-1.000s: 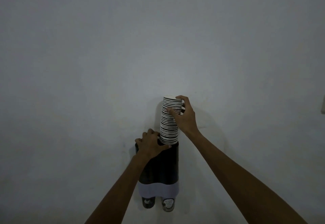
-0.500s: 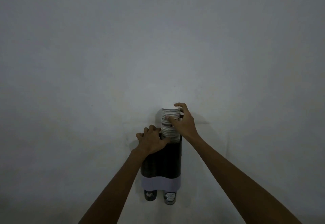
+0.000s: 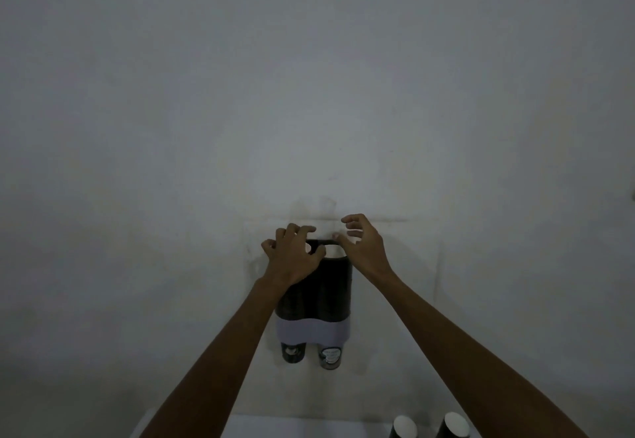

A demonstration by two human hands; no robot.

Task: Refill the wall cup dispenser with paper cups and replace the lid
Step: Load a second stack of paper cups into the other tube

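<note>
Up at the top of the dispenser (image 3: 314, 293), seen from the head camera, both hands sit on either side of its open mouth. The left hand (image 3: 293, 255) is at about 9 o'clock of the opening, fingers (image 3: 304, 229) curled and spread over the left half of the rim, thumb tip reaching in toward the pale cup top (image 3: 330, 249); it touches the rim but clasps nothing that can be lifted. The right hand (image 3: 366, 248) is at about 3 o'clock, loosely open with fingers bent in a claw, the thumb resting on or just beside the right edge of the rim, the other fingers apart from it against the wall (image 3: 309, 94); it holds nothing. Inside the mouth a light oval shows, the top of the cups sunk level with the rim. The dispenser body is dark, with a grey band (image 3: 312, 331) near its foot, and two cup bottoms (image 3: 329, 357) poke out below it side by side. At 5 o'clock, along the bottom edge, two more dark cups (image 3: 404, 428) with pale openings stand on a light surface (image 3: 309, 429), cut off by the frame. Dim light makes the left tube's mouth, under the left hand, impossible to read, and no lid can be made out.
</note>
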